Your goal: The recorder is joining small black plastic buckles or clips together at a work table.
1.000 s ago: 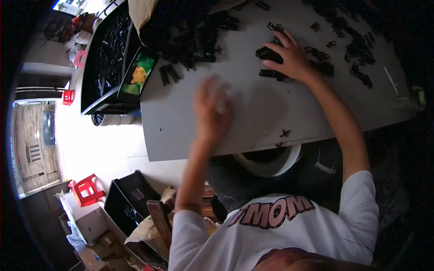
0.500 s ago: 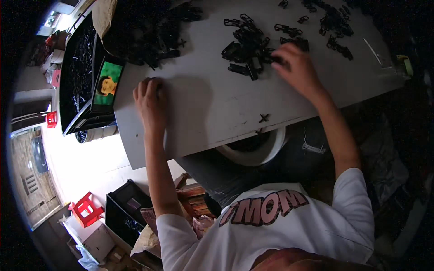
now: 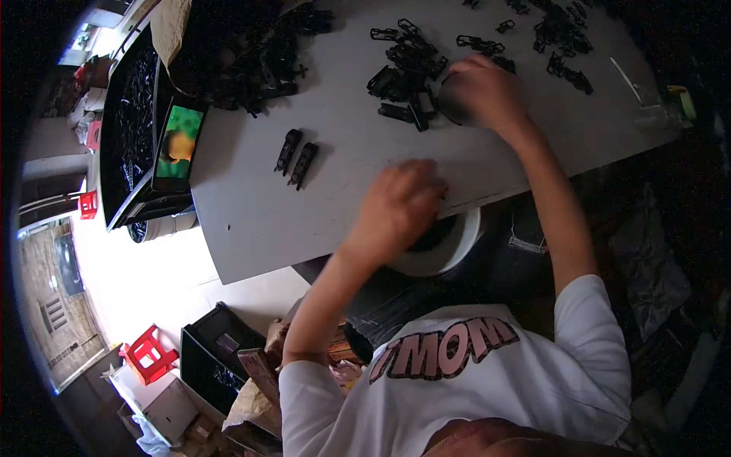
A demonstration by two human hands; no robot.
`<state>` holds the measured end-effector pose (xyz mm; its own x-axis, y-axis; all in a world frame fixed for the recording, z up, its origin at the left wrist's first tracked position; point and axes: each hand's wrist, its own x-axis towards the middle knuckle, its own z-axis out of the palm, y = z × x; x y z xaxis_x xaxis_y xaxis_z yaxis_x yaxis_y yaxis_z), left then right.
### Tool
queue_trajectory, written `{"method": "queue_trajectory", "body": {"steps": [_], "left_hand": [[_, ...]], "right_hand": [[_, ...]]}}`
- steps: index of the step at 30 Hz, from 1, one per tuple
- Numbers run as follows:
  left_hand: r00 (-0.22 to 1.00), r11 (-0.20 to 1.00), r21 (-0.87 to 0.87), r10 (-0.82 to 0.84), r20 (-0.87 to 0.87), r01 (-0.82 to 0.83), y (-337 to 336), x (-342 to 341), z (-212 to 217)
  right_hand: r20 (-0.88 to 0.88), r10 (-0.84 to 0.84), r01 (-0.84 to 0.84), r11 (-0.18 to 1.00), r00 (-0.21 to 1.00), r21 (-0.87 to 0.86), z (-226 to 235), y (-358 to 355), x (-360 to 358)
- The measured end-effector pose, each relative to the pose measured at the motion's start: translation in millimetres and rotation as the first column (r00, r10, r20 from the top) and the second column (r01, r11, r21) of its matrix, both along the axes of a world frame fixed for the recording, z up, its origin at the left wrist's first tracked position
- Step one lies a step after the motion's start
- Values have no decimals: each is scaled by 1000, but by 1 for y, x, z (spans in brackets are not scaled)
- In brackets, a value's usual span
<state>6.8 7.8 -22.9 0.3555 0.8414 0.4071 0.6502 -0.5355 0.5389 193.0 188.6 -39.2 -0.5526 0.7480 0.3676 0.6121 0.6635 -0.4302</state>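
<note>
Near the table's front edge, my left hand [image 3: 403,202] has its fingers curled together. A dark bit shows at its fingertips, too small to name. My right hand [image 3: 491,95] is closed at the right side of a pile of black plastic parts [image 3: 411,61], its fingers smeared by motion. Something dark and blurred sits under those fingers; I cannot tell its kind. Left of my left hand lie two slim black plastic pieces [image 3: 303,164], side by side and apart.
A larger heap of black parts [image 3: 259,68] lies at the table's far left, beside a lit phone screen [image 3: 180,145]. More black parts [image 3: 563,34] are scattered at the far right. A white bucket [image 3: 457,255] stands below the front edge; a red stool [image 3: 148,354] is lower left.
My left hand has moved right to the front edge, uncovering the two slim black pieces. The small X-shaped piece there is now hidden. My right hand has shifted slightly up and left.
</note>
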Motion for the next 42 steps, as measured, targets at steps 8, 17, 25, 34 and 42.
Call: {"method": "queue_trajectory", "body": {"steps": [8, 17, 25, 34, 42], "left_hand": [[962, 962, -85, -251, 109, 261, -34, 15, -5], [714, 750, 130, 659, -238, -649, -3, -71, 8], [673, 687, -73, 676, -300, -723, -7, -78, 13], [698, 855, -404, 505, 507, -326, -3, -38, 15], [686, 854, -458, 487, 540, -247, 5, -24, -4]], "right_hand": [[-28, -43, 47, 986, 999, 159, -6, -21, 19], [-269, -127, -42, 837, 955, -545, 14, -102, 19], [-120, -237, 222, 967, 964, -127, 27, -79, -11], [-388, -346, 130, 865, 854, -484, 2, -41, -6], [-350, -285, 176, 934, 892, -312, 5, -41, 8]]}}
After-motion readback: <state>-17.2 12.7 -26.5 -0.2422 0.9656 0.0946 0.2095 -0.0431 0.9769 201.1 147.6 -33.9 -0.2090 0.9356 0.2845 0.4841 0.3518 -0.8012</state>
